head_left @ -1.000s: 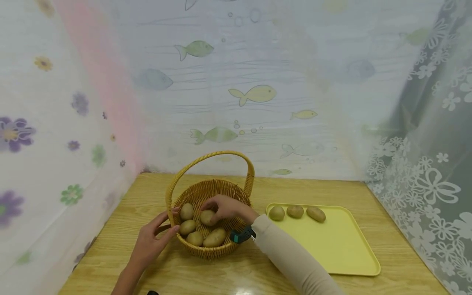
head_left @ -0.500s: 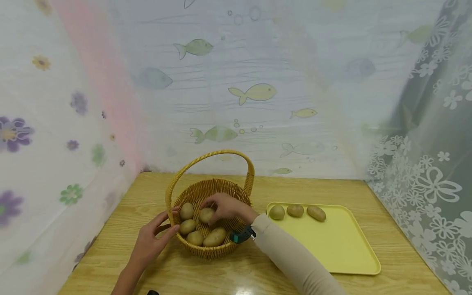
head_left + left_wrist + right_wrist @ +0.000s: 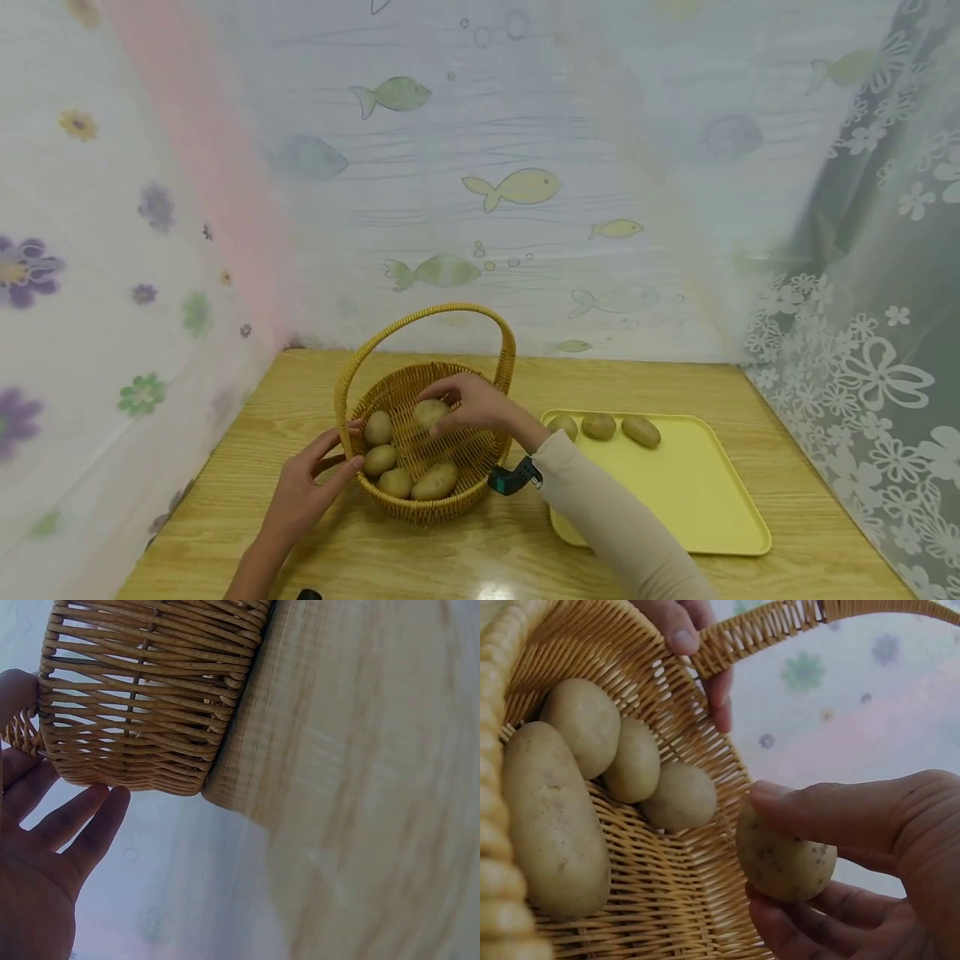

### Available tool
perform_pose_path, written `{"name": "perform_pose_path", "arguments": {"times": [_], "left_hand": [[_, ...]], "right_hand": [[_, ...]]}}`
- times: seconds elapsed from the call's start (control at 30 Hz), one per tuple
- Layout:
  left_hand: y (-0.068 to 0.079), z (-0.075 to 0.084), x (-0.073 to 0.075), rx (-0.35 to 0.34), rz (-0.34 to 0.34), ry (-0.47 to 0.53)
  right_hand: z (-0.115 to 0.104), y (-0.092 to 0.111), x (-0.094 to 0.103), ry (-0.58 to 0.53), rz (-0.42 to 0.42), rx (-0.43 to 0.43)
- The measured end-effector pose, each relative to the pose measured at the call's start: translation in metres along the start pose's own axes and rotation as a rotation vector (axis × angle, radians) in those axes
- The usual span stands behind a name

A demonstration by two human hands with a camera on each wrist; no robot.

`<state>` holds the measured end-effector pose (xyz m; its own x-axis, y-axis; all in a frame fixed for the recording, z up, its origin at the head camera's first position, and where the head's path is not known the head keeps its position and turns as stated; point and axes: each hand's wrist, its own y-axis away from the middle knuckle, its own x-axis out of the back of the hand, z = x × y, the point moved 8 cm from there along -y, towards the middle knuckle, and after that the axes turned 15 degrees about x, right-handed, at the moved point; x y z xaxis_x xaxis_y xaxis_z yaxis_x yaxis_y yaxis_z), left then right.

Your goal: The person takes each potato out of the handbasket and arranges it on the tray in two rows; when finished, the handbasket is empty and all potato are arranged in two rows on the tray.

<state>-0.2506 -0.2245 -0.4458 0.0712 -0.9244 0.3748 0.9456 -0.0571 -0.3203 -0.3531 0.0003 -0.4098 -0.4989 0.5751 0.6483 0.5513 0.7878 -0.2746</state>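
Observation:
A wicker basket [image 3: 420, 512] with a tall arched handle stands on the table, several potatoes [image 3: 435, 482] lying along its left and near side. My right hand [image 3: 480, 406] is over the inside of the basket and pinches another potato [image 3: 784, 859] between thumb and fingers; dark specks dot its skin in the right wrist view. At the basket's left side, my left hand [image 3: 300, 487] grips the rim beside the handle's base. Its thumb [image 3: 681, 639] lies over the rim, and other fingers [image 3: 97, 825] touch the woven outer wall.
To the right lies a yellow tray [image 3: 675, 508] with three potatoes [image 3: 641, 432] along its far edge. My right sleeve [image 3: 615, 517] overlaps its near left part. A patterned curtain [image 3: 450, 167] hangs behind the wooden table [image 3: 420, 567].
Over the last half second my right hand has moved back and to the right, carrying its potato away from those at the left. My left hand has stayed on the rim.

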Motion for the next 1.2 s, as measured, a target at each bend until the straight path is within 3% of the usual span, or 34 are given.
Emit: {"name": "perform_pose_path", "arguments": {"times": [0.8,1.2], "left_hand": [[0.0,-0.001,0.0,-0.028,-0.014,-0.004],[-0.001,-0.006,0.0,-0.027,-0.024,0.008]], "right_hand": [[-0.022,0.029,0.025,-0.011,0.087,0.097],[-0.028,0.053,0.041,-0.063,0.16,0.041]]}}
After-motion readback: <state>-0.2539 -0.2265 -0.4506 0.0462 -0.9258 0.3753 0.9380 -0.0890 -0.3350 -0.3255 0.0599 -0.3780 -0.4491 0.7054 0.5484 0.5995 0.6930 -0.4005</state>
